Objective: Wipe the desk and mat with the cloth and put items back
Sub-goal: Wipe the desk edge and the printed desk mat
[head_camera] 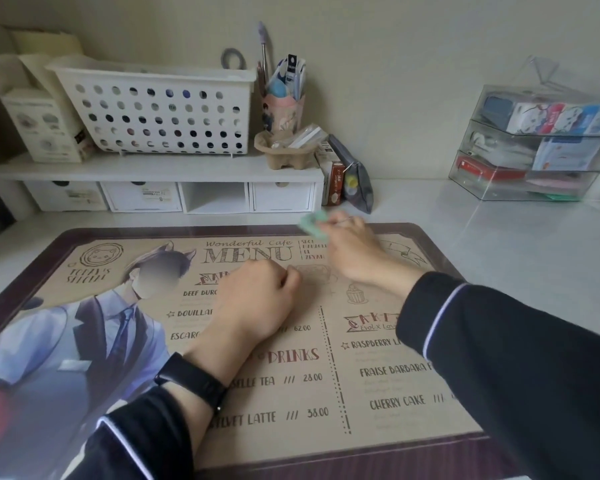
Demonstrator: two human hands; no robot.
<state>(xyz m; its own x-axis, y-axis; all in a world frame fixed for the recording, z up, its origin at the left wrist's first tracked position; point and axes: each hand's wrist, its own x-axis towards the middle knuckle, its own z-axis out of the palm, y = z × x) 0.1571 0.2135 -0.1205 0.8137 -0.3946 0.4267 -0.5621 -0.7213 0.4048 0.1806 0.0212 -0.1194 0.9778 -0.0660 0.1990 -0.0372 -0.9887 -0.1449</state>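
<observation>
R hand (352, 252) fingers pinch small green thing (313, 221) (blurred) at mat (378, 375) back edge. L hand (257, 299) fingers curled, nothing seen inside. No cloth in view. Wiping prob done, put-back underway.

white desk (499, 240) under a printed menu mat (293, 356), drawer shelf (153, 171) and clear organizer (534, 150)

mat (84, 341): glossy, smooth | desk (499, 244): glossy white | basket (153, 109): white plastic | drawer unit (534, 150): clear plastic

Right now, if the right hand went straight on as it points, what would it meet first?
The right hand would likely hit the white drawer shelf, near the red box; depth unclear.
</observation>
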